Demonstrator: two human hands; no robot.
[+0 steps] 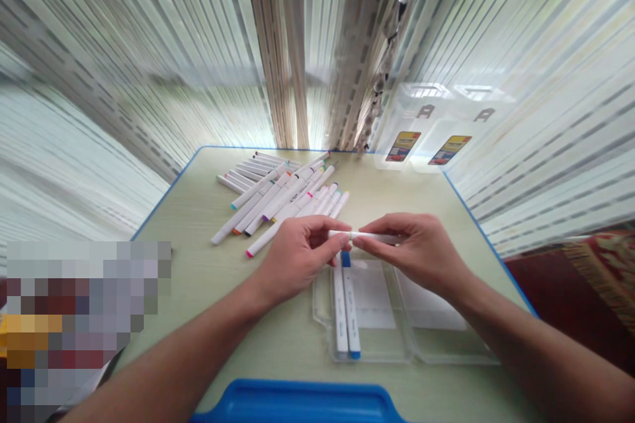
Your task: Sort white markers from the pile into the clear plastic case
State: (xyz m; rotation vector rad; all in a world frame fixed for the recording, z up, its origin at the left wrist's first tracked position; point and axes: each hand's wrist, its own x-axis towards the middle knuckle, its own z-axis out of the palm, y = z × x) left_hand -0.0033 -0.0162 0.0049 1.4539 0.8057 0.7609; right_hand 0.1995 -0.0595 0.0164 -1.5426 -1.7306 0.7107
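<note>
1. In the head view, a white marker (384, 238) was held sideways above the far edge of an open clear case (381, 349); it was pinched near one end by the left hand (302, 248) and along the other by the right hand (421, 248), thumbs and fingers closed on it.
2. For good handling, it was judged, the grip was best kept light and both ends level, with the wrists clear of the two markers (351, 317) laid side by side in the case.
3. The green-topped table (188, 211) was edged in blue; a loose pile of markers (278, 198) was spread beyond the left hand, and a blue tray (307, 403) was seen at the near edge.
4. Behind, string curtains (198, 66) were hung, two clear boxes (456, 125) were stood at the far right corner, and a red patterned rug (590, 277) was glimpsed at the right.
</note>
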